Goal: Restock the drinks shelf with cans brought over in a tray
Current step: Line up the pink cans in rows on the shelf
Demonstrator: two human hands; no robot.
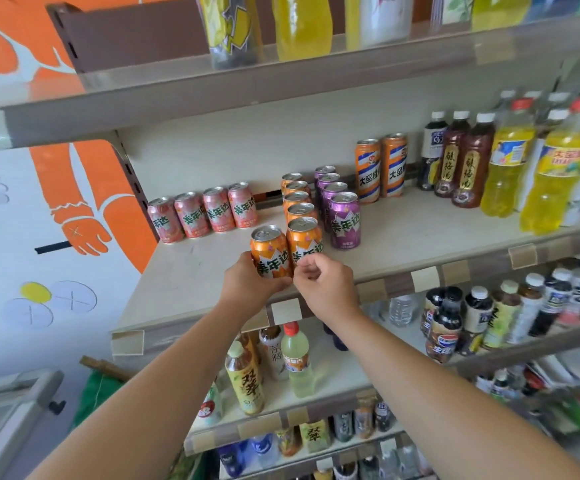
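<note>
My left hand [247, 284] grips an orange can [268, 249] from below and left, upright on the beige drinks shelf [191, 282]. My right hand [323, 282] has its fingers curled and pinches at the base of the front can of the orange row [304, 237], right beside the held can. Behind stands a row of several orange cans [297, 197] and next to it a row of purple cans [345, 220]. Several pink cans [202, 214] line the back left. The tray is not in view.
Two tall orange-and-white cans [380, 168] and dark and yellow bottles [503, 168] fill the shelf's right. A shelf above [177, 91] overhangs with bottles. Lower shelves hold bottles [295, 358]. The left front of the shelf is bare. A painted wall lies left.
</note>
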